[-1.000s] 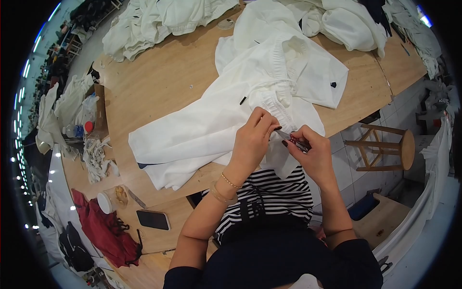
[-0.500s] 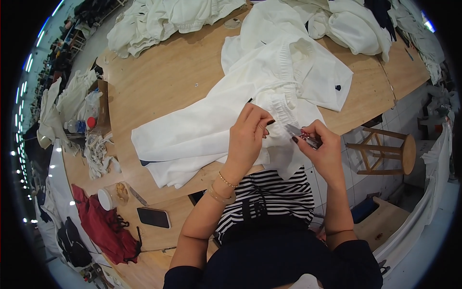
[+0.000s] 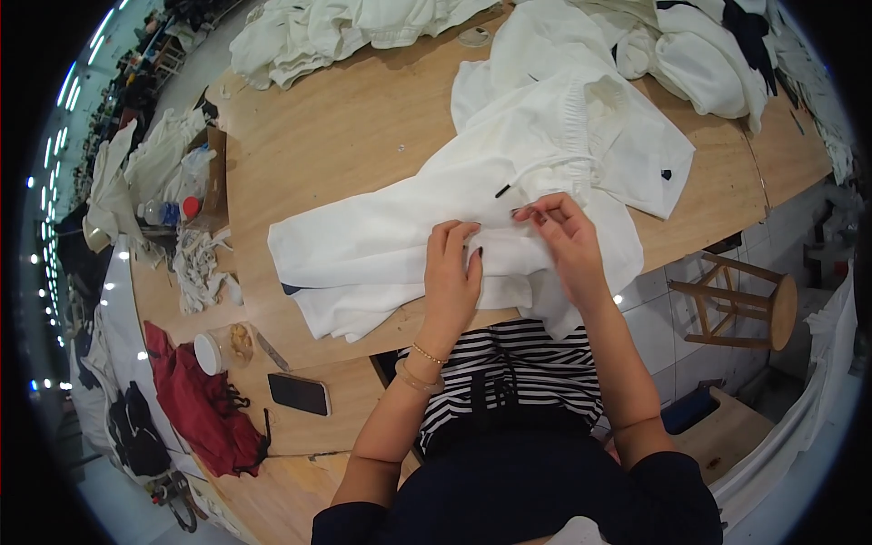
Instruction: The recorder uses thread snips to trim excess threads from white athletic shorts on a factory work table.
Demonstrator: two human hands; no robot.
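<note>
White trousers (image 3: 391, 222) with a gathered elastic waistband (image 3: 576, 118) lie across the table before me. A white drawstring (image 3: 554, 165) with a dark tip trails from the waist. My left hand (image 3: 450, 277) rests on the trouser leg, its fingers curled round a fold of the cloth. Just below the waistband, my right hand (image 3: 570, 241) is closed, thumb and fingertips drawn together over the fabric. What sits inside that hand is hidden; the small snips do not show.
More white garments (image 3: 354, 23) are heaped at the far edge, others (image 3: 708, 64) at the far right. On the left are a cardboard box (image 3: 216, 182), a plastic jar (image 3: 211, 354), a phone (image 3: 300, 393) and a red bag (image 3: 200, 400). A wooden stool (image 3: 781, 312) stands right.
Both hands have come down onto the trousers, and the drawstring tip now lies exposed. The snips seen in my right hand are out of sight. The whole view has shifted slightly.
</note>
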